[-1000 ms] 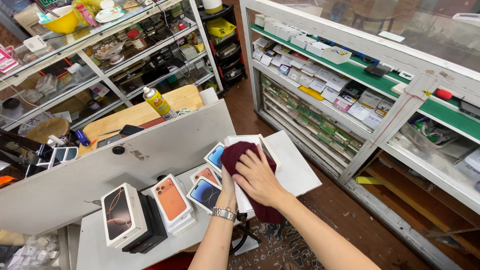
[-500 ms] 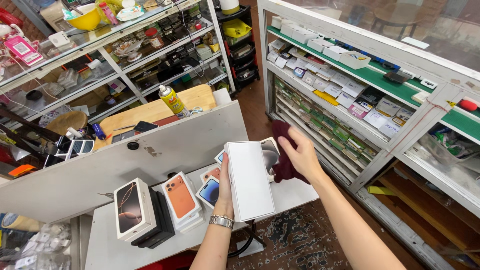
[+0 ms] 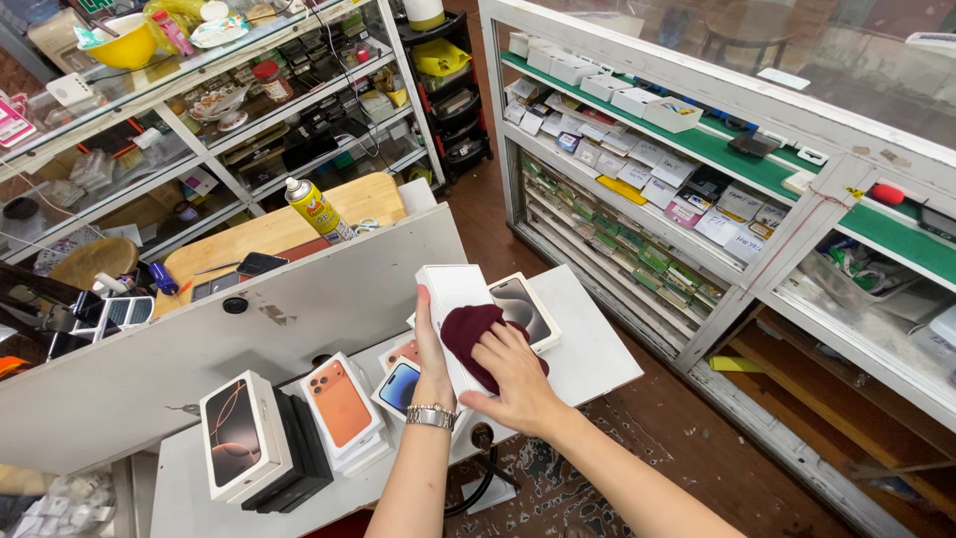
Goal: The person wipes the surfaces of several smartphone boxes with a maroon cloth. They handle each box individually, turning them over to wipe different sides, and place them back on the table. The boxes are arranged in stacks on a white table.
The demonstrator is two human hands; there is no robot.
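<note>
My left hand (image 3: 431, 351) holds a white phone box (image 3: 454, 299) upright above a small white table (image 3: 588, 359); a metal watch sits on that wrist. My right hand (image 3: 515, 377) presses a dark maroon cloth (image 3: 475, 334) against the box's face. Just behind the held box lies another phone box (image 3: 525, 307) showing a phone picture. Under my left hand rest more phone boxes, one blue-fronted (image 3: 397, 387).
Orange-fronted box (image 3: 342, 406) and a stack with a white box on black ones (image 3: 247, 443) stand at the table's left. A grey panel (image 3: 249, 319) leans behind. Glass display counters (image 3: 697, 199) with small boxes run on the right; a spray can (image 3: 312, 207) stands on a wooden top.
The held box has turned from edge-on to face me, and my right hand has brought the maroon cloth from behind it onto its front.
</note>
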